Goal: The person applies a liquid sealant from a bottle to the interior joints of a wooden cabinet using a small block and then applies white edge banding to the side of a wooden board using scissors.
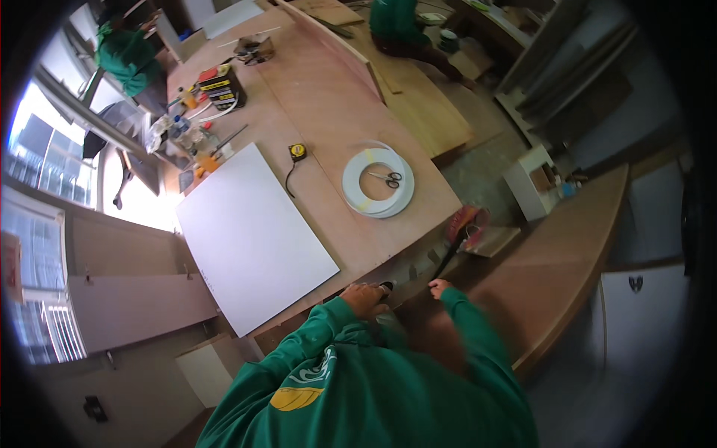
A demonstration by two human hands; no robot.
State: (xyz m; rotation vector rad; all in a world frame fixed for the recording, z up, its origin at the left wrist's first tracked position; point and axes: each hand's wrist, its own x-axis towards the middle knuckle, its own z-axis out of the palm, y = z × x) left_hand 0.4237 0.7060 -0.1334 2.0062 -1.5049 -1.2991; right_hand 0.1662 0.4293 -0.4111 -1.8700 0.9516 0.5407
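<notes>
My right hand (439,287) is closed around the lower end of a long black bar or strap (449,257). It runs up to a blurred red and black object (469,222) off the table's corner. Close to my waist, my left hand (364,299) curls by the table's near edge, with a small black knob-like end (386,287) showing at its fingers. What it grips is mostly hidden. A white square panel (254,239) lies ahead on the left, slightly past the table edge. Beyond my hands rests a roll of white edging strip (377,181) with scissors (387,178) in its middle.
A yellow and black tape measure (298,152) and a black can (222,88) sit on the wooden table (321,201). Bottles (190,134) crowd its left edge. A curved brown bench (553,276) stands to my right. Two people in green (131,56) are farther off.
</notes>
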